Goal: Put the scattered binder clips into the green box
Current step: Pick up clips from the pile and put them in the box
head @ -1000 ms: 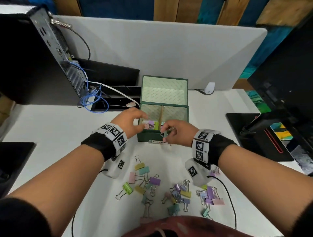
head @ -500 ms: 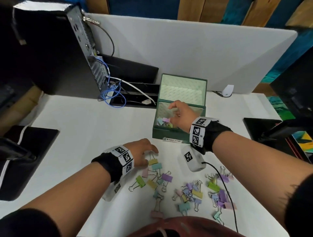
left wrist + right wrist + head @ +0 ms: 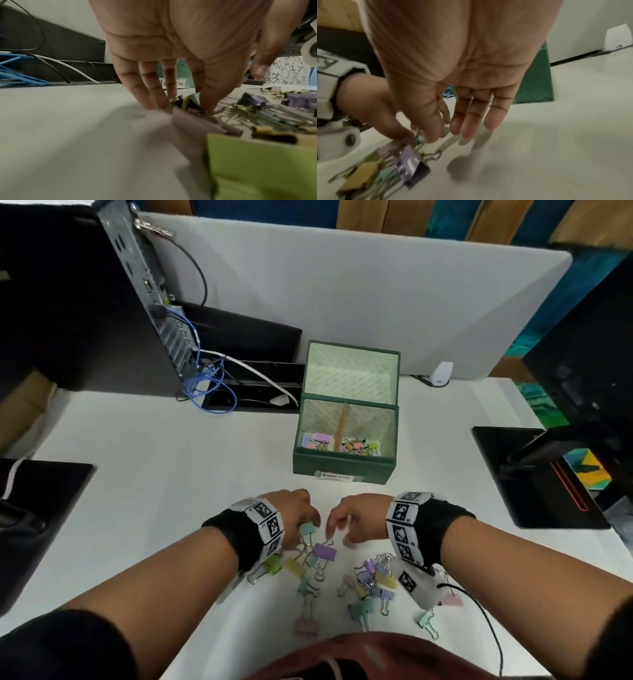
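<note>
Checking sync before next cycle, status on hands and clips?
Left hand pinching teal clip on table. Right hand open, empty, reaching the pile. Green box open, some clips inside, many still scattered. Path clear.

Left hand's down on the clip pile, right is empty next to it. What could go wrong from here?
1. The left hand pinches a teal clip whose wire handles cross the neighbouring purple clip; lifting may drag that one along and drop it.
2. The right hand hovers open close by; both hands may collide reaching for the same cluster.
3. Loose clips lie near the table's front edge and could be knocked off.
</note>
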The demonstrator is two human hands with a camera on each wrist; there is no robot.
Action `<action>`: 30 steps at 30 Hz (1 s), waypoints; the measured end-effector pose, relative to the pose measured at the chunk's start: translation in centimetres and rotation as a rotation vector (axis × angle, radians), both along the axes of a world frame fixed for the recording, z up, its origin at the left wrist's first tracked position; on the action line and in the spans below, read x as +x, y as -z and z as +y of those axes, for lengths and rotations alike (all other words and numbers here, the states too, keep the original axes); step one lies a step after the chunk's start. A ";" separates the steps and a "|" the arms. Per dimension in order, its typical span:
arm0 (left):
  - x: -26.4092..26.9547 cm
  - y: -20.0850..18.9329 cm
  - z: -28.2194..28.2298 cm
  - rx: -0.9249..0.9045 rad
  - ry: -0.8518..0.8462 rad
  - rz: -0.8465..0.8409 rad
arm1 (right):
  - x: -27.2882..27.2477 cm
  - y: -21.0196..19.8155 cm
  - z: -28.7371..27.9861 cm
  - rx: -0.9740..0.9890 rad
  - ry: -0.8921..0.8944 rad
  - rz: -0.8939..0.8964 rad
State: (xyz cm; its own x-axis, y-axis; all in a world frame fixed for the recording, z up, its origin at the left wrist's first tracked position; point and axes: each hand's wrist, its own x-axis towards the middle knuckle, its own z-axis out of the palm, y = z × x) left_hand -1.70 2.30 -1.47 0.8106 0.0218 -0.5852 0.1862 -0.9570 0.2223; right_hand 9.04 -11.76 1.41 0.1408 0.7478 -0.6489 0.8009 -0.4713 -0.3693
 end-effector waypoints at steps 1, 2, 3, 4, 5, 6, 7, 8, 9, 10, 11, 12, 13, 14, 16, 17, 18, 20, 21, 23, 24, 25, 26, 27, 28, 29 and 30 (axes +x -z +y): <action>0.0 0.1 0.0 -0.006 -0.011 -0.006 | -0.2 0.3 0.0 -0.014 -0.042 -0.005; 0.1 0.1 0.1 -0.013 -0.025 -0.012 | -0.4 0.5 -0.1 -0.022 -0.081 -0.010; 0.1 0.1 0.2 -0.023 -0.039 -0.017 | -0.6 0.8 0.0 -0.027 -0.110 -0.012; 0.2 0.0 0.3 -0.033 -0.052 -0.015 | -0.8 1.1 0.0 -0.025 -0.126 -0.011; 0.3 -0.1 0.4 -0.043 -0.064 -0.009 | -0.9 1.3 0.1 -0.018 -0.134 -0.009; 0.3 -0.1 0.5 -0.049 -0.077 -0.003 | -1.1 1.5 0.2 -0.012 -0.138 -0.014; 0.4 0.0 0.6 -0.051 -0.088 -0.007 | -1.2 1.7 0.3 -0.004 -0.139 -0.021; 0.3 0.2 0.7 -0.052 -0.098 -0.020 | -1.4 1.8 0.3 0.004 -0.139 -0.031; 0.3 0.3 0.8 -0.056 -0.110 -0.038 | -1.5 2.0 0.4 0.009 -0.145 -0.040; 0.2 0.5 0.9 -0.061 -0.123 -0.051 | -1.6 2.1 0.3 0.011 -0.158 -0.050; 0.1 0.7 1.0 -0.067 -0.135 -0.056 | -1.7 2.3 0.3 0.010 -0.177 -0.061; 0.0 0.9 1.1 -0.069 -0.146 -0.053 | -1.8 2.5 0.3 0.008 -0.201 -0.072; -0.1 1.0 1.2 -0.069 -0.153 -0.051 | -1.8 2.6 0.3 0.005 -0.223 -0.082; -0.1 1.1 1.3 -0.066 -0.158 -0.052 | -1.8 2.7 0.3 0.003 -0.239 -0.089; -0.1 1.4 1.6 -0.063 -0.162 -0.058 | -1.6 3.0 0.5 -0.001 -0.241 -0.096; -0.1 1.6 1.8 -0.060 -0.165 -0.056 | -1.4 3.0 0.5 0.003 -0.230 -0.096; -0.1 1.7 1.9 -0.055 -0.169 -0.052 | -1.1 3.0 0.5 0.010 -0.212 -0.093; -0.2 1.8 2.1 -0.059 -0.173 -0.059 | -0.5 2.9 0.4 0.033 -0.159 -0.082; -0.2 1.9 2.2 -0.069 -0.177 -0.069 | -0.2 3.0 0.3 0.049 -0.129 -0.082; -0.2 1.9 2.5 -0.099 -0.192 -0.084 | 0.5 3.1 0.0 0.090 -0.068 -0.095; -0.2 2.0 2.6 -0.116 -0.206 -0.084 | 0.8 3.1 -0.2 0.106 -0.042 -0.099; -0.1 2.0 2.8 -0.132 -0.222 -0.087 | 1.0 3.1 -0.3 0.115 -0.029 -0.100; -0.1 1.9 2.8 -0.143 -0.235 -0.101 | 1.2 3.0 -0.4 0.109 -0.031 -0.102; 0.1 1.9 2.9 -0.152 -0.247 -0.123 | 1.3 2.9 -0.5 0.093 -0.046 -0.109; 0.2 1.9 2.9 -0.163 -0.259 -0.152 | 1.3 2.8 -0.6 0.074 -0.067 -0.120; 0.3 1.8 2.9 -0.176 -0.272 -0.181 | 1.4 2.9 -0.6 0.071 -0.081 -0.129; 0.4 1.8 2.9 -0.190 -0.282 -0.211 | 1.5 3.1 -0.7 0.080 -0.083 -0.137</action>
State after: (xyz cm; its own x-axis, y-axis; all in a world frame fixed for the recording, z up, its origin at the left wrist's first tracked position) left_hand -1.29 5.23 -3.29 0.8909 0.1683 -0.4219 0.3676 -0.8128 0.4520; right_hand 10.52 -12.46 -1.69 0.1594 0.8088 -0.5661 0.8813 -0.3750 -0.2876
